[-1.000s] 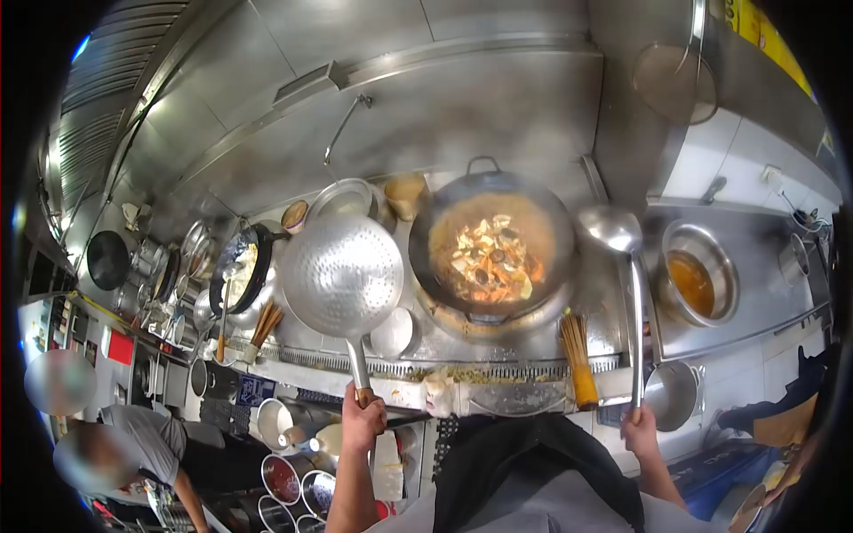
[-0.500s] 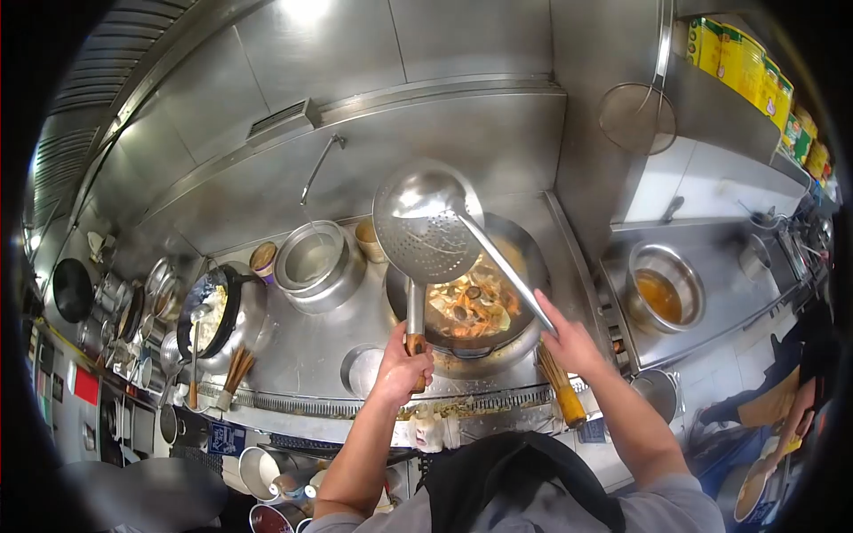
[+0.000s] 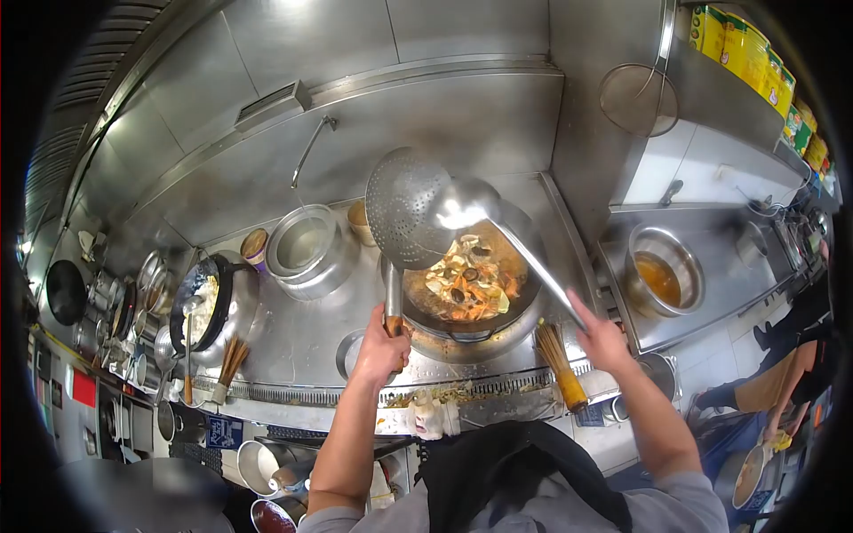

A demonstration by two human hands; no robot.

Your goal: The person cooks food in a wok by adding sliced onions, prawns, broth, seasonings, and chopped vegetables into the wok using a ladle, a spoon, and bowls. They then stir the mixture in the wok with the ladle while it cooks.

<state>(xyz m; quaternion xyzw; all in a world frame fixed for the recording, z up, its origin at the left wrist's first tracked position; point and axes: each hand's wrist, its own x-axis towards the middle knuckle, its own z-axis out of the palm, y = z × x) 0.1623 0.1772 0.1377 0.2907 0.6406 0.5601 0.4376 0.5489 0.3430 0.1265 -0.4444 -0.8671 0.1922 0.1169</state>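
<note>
My left hand (image 3: 380,348) is closed around the wooden grip of a perforated metal skimmer (image 3: 404,204), raised and tilted over the left side of a wok. A long-handled steel ladle (image 3: 468,202) is gripped in my right hand (image 3: 604,339). Its bowl hangs beside the skimmer's right edge, above the far part of the wok; whether the two touch I cannot tell. Inside the dark wok (image 3: 530,300) lies a mix of sliced vegetables (image 3: 471,282), orange and pale, with some dark pieces.
Right of the wok lies a bamboo brush (image 3: 562,373). A lidded steel pot (image 3: 306,249) and a second wok (image 3: 244,311) with white food stand to the left. A bowl of brown liquid (image 3: 665,282) sits on the right counter. Another person (image 3: 782,373) is at the far right.
The ladle bowl has shifted right from in front of the skimmer, and my right hand has moved right. My left hand and the skimmer have moved slightly left, with the skimmer more tilted.
</note>
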